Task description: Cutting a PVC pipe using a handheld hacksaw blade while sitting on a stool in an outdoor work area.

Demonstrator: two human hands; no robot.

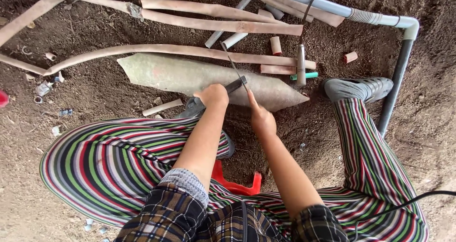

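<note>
Head view: left hand (pixel 213 94) gripping saw (pixel 233 73)

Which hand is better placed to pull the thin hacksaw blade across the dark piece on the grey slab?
The left hand, probably: its grip is closed around the dark handle of the thin hacksaw blade. The right hand only reaches its fingers beside the handle, over the grey pointed slab.

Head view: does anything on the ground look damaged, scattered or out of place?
Yes. Short cut pipe pieces lie scattered over the soil, and the long flat hoses are squashed and bent. The stone slab tapers to broken-looking points. The left hand grips a saw; the right hand steadies it.
</note>
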